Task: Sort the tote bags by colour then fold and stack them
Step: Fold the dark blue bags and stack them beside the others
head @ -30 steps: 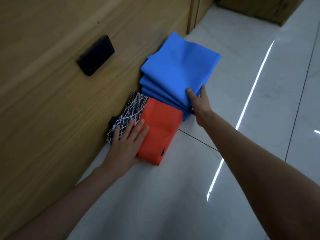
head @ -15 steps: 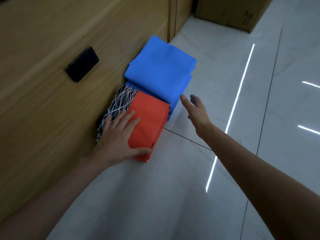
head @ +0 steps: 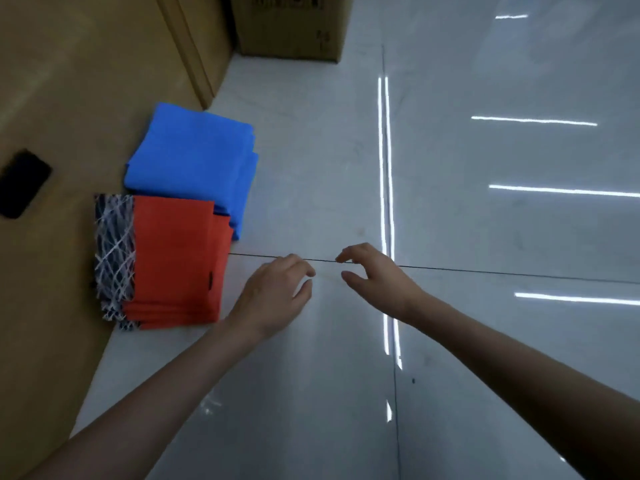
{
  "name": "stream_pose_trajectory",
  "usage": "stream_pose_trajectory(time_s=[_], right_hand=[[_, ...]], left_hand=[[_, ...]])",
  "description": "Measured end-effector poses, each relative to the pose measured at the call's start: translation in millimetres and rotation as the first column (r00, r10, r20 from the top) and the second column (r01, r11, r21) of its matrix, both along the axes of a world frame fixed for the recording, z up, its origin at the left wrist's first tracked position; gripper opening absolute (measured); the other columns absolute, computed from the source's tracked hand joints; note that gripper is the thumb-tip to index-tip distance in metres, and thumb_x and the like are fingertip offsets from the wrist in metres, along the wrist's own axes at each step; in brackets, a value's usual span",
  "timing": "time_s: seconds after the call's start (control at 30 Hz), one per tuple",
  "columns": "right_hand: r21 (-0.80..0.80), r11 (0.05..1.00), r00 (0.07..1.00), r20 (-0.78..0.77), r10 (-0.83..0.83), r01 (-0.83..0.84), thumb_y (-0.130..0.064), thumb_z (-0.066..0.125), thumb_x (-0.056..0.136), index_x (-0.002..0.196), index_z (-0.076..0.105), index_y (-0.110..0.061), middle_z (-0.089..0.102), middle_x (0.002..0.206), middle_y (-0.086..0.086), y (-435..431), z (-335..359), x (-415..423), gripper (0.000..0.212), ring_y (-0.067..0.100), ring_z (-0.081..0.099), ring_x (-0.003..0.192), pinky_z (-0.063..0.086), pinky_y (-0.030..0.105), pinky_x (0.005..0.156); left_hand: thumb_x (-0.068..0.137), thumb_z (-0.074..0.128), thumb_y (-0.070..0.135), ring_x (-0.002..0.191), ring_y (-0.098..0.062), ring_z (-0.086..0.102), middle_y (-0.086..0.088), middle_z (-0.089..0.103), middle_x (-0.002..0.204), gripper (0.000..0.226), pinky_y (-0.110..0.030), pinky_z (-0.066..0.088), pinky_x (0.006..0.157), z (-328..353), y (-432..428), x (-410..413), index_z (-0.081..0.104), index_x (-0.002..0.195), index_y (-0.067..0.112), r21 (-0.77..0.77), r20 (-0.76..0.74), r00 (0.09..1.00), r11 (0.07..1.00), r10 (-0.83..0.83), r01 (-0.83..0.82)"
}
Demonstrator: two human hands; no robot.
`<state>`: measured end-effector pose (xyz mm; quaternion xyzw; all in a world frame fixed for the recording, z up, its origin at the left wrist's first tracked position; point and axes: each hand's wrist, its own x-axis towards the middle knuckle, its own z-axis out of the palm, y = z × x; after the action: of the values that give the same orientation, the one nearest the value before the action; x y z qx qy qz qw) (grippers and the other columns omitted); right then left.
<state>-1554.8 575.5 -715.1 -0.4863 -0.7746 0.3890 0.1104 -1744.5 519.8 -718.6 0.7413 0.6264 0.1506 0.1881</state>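
Looking down, I see the pale glossy floor [head: 485,375] filling most of the view, with bright strips of light reflected in it and dark tile seams crossing beneath my hands. The wooden wall [head: 69,81] runs along the left, and a cardboard box [head: 291,26] stands on the floor at its far end. Against the foot of the wall lie the folded bags: the blue stack [head: 190,161] farther off, and the red stack [head: 173,258] nearer me, the two touching. A black-and-white patterned bag [head: 114,251] shows under the red stack on the wall side. A small black plate [head: 22,183] sits on the wall left of the stacks. My left hand [head: 273,296] hangs over bare floor just right of the red stack, apart from it, fingers loosely curled and holding nothing. My right hand [head: 377,275] is close beside it, fingers likewise relaxed and empty, farther from both stacks.
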Motion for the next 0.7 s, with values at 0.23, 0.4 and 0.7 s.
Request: stream_pose_trajectory(time_s=[0.23, 0.4, 0.7], right_hand=[[0.044, 0.956, 0.925, 0.243, -0.293, 0.291, -0.018, 0.048, 0.095, 0.126, 0.053, -0.015, 0.046, 0.134, 0.003, -59.4, -27.1, 152.0, 0.031, 0.02, 0.044, 0.121, 0.037, 0.028, 0.097], [0.07, 0.925, 0.804, 0.474, -0.36, 0.373, -0.017, 0.045, 0.096, 0.129, 0.05, -0.015, 0.042, 0.14, 0.002, -131.5, -13.3, 251.0, 0.034, 0.023, 0.041, 0.124, 0.034, 0.028, 0.098], [0.254, 0.627, 0.405, 0.577, -0.709, 0.736, -0.029, 0.054, 0.095, 0.131, 0.047, -0.003, 0.037, 0.146, 0.018, -278.7, -26.8, 375.0, 0.045, 0.035, 0.039, 0.13, 0.032, 0.041, 0.105]], left_hand=[[0.089, 0.035, 0.035, 0.107, -0.021, 0.054, -0.002, 0.056, 0.119, 0.043, -0.029, 0.039, 0.087, -52.9, 27.7, 142.7, 0.06, 0.114, 0.012, -0.172, 0.012, 0.901, 0.887, -0.434, 0.429], [0.093, 0.044, 0.021, 0.114, -0.023, 0.05, -0.004, 0.048, 0.128, 0.033, -0.032, 0.039, 0.094, -62.1, 21.5, 241.0, 0.054, 0.123, 0.011, -0.218, 0.045, 0.759, 0.735, -0.65, 0.642], [0.095, 0.042, 0.02, 0.117, -0.024, 0.047, -0.007, 0.042, 0.134, 0.036, -0.029, 0.036, 0.095, -59.9, -34.0, 383.5, 0.045, 0.131, 0.012, -0.406, 0.051, 0.636, 0.566, -0.77, 0.718]])
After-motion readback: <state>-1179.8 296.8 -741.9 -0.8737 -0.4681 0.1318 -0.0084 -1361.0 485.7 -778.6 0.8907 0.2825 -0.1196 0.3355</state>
